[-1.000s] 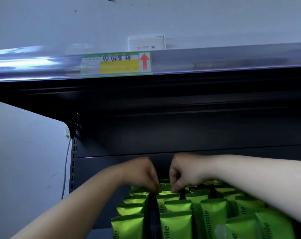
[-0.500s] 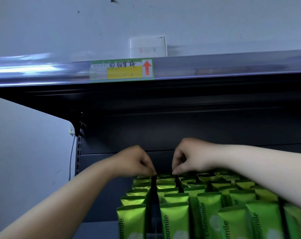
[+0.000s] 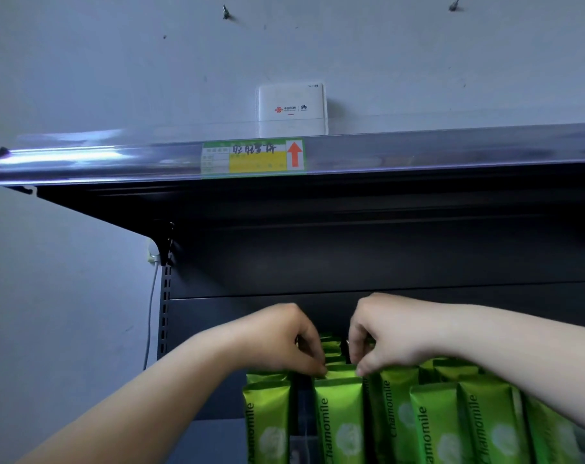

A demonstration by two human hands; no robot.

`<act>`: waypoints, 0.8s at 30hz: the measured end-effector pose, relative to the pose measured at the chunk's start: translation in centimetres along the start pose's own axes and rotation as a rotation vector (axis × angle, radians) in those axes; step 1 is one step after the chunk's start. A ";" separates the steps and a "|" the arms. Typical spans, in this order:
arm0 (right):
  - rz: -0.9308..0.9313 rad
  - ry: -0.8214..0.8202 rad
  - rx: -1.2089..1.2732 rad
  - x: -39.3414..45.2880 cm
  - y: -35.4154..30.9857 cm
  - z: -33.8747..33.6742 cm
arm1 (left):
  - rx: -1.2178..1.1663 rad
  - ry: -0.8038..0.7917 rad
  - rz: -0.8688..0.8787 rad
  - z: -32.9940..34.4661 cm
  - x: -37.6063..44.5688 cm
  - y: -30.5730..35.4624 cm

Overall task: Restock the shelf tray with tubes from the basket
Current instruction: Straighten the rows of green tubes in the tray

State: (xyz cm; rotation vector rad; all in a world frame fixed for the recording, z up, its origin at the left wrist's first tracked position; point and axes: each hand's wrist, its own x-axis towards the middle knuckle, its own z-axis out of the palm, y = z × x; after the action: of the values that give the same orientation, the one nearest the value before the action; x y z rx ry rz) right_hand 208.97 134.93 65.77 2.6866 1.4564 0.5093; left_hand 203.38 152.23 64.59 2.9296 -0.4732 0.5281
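Both hands were up at the shelf: left hand (image 3: 277, 339) and right hand (image 3: 388, 333) each pinched a top corner of the front green tube (image 3: 339, 416) in its row. I'd have kept it level and seated it straight.

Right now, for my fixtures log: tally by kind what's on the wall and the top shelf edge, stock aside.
Router: 1
Price label: 1
Wall screws: 2
Cable: 1
Total: 5
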 end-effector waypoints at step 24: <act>0.020 0.094 0.156 1.1 -1.0 0.6 | 0.052 -0.024 -0.025 -0.4 -0.2 -0.1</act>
State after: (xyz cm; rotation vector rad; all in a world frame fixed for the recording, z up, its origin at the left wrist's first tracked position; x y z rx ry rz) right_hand 208.91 136.45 65.28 2.8352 1.5553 0.5519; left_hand 203.06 152.46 64.88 2.9905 -0.4314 0.5107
